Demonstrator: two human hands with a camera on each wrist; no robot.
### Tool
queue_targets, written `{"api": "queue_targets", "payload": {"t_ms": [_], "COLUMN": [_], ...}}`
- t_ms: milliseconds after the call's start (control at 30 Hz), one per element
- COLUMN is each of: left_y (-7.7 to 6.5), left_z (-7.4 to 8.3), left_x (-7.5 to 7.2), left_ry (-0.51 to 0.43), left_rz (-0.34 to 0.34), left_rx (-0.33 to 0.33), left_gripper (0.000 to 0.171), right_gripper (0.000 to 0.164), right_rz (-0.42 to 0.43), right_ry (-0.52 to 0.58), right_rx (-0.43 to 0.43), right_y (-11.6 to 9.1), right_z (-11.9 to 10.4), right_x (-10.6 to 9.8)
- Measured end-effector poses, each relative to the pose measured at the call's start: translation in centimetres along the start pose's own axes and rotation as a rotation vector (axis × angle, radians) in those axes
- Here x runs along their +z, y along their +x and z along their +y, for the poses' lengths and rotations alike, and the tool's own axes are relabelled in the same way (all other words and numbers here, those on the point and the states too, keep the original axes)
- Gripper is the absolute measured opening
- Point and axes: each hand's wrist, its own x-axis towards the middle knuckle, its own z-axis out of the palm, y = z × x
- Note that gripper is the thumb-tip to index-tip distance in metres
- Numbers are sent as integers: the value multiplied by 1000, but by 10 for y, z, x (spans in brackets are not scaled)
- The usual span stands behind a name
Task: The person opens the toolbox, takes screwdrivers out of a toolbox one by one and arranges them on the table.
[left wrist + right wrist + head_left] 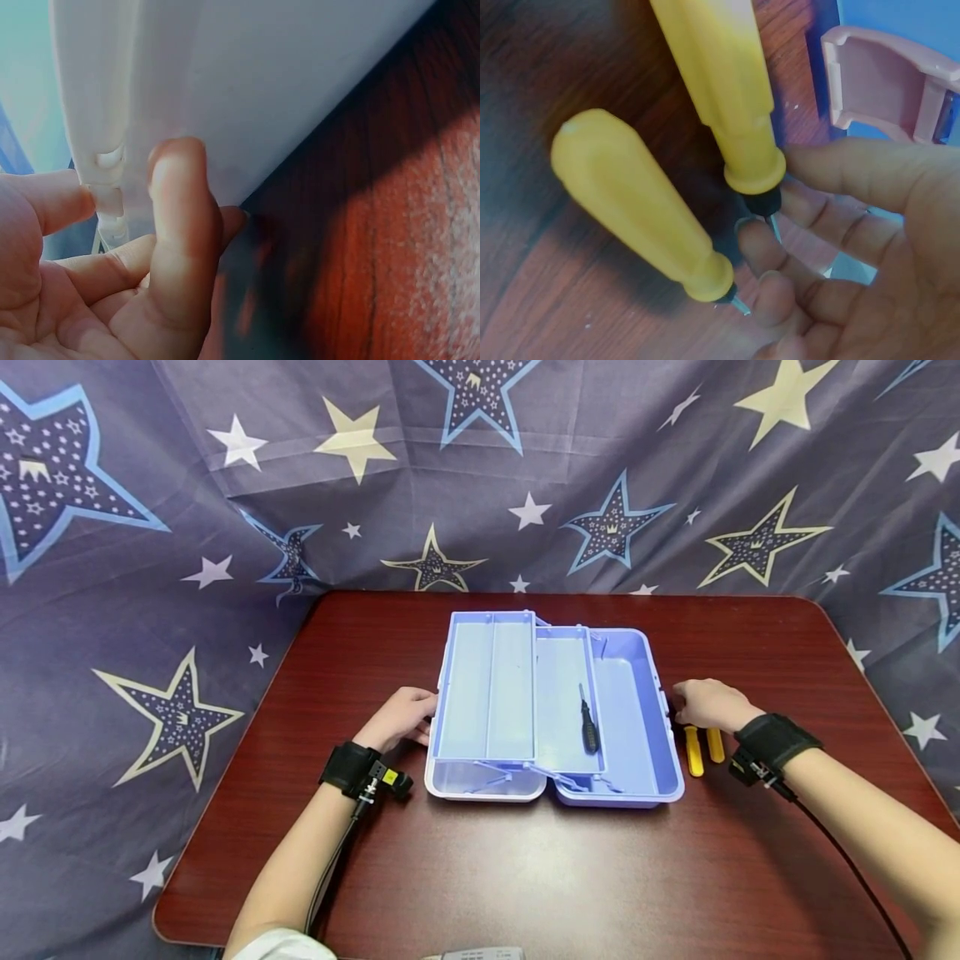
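Observation:
A periwinkle-blue toolbox (633, 718) stands unfolded at the table's middle, its stepped trays spread leftward. Inside its middle tray lies a black-handled screwdriver (589, 731). My left hand (405, 714) is at the box's left side; in the left wrist view its fingers (180, 225) touch the pale outer wall beside a small latch tab (110, 201). My right hand (708, 703), by the box's right side, pinches the neck of one yellow-handled screwdriver (742, 97), thumb at the collar and fingers behind the shaft. A second yellow-handled screwdriver (641, 202) lies alongside, near the fingertips.
A pinkish latch (881, 79) juts from the box's right wall, close above the right hand. The dark red table (525, 877) extends on all sides of the box. Starry cloth (480, 485) hangs behind it. A pale object (483, 953) shows at the bottom edge.

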Motion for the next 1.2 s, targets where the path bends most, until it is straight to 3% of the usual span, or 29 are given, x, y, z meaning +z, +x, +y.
{"api": "queue_targets", "payload": {"t_ms": [267,467,867,1200], "left_y": [1,0,-2,-1], "left_z": [-3,-2,2,1], "left_x": [-1,-1,0,-1], "left_ry": [-12,-21,-4,-8], "left_rz": [0,0,-9,-18], "left_rx": [4,6,4,3], "left_gripper": [34,34,36,38], "right_gripper": [14,5,12,15], "right_rz": [83,128,165,170], "right_ry": [18,-28,-91,-93], "right_rx": [-31,-64,-113,-199], "right_y": [-3,-8,-14,-20], "right_z": [-12,-37,-79,-113], "right_x": [-18,-37,-55,-54]}}
